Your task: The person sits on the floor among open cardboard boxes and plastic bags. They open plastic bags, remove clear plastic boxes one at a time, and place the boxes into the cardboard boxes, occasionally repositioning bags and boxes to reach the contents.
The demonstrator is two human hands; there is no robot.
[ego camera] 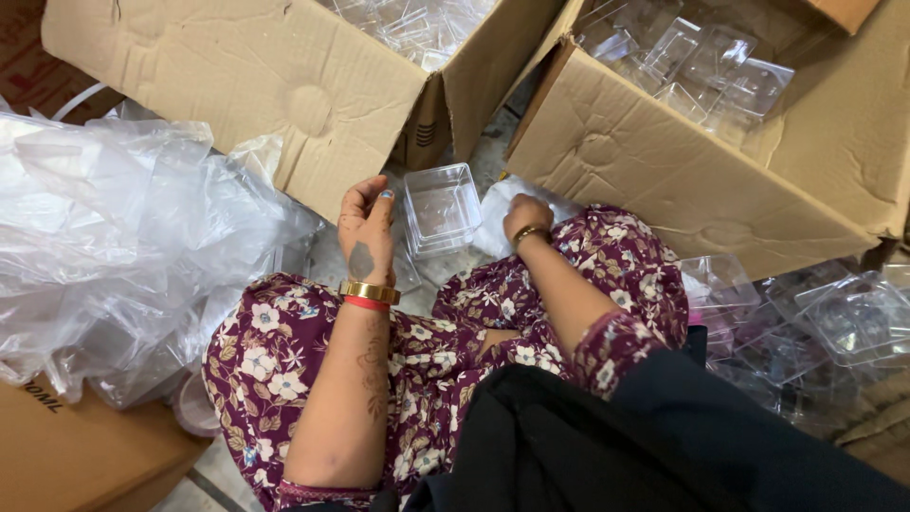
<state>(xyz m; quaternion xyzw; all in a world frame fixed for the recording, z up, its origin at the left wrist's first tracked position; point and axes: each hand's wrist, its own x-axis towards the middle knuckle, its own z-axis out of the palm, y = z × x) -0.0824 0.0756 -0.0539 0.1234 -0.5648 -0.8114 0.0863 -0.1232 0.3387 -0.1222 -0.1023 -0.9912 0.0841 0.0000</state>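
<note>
Hovering left hand point(366, 230), fingers loosely curled, beside clear tray point(442, 209); right hand point(526, 217) fisted.

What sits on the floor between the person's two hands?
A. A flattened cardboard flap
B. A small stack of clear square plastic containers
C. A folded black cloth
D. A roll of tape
B: the stack of clear square containers stands on the floor between the left hand, raised with fingers loosely curled and empty, and the right hand, which rests on clear plastic wrap.

Grey floor point(493, 156), cardboard boxes point(692, 171), heaped clear plastic sheeting point(114, 218)
</note>
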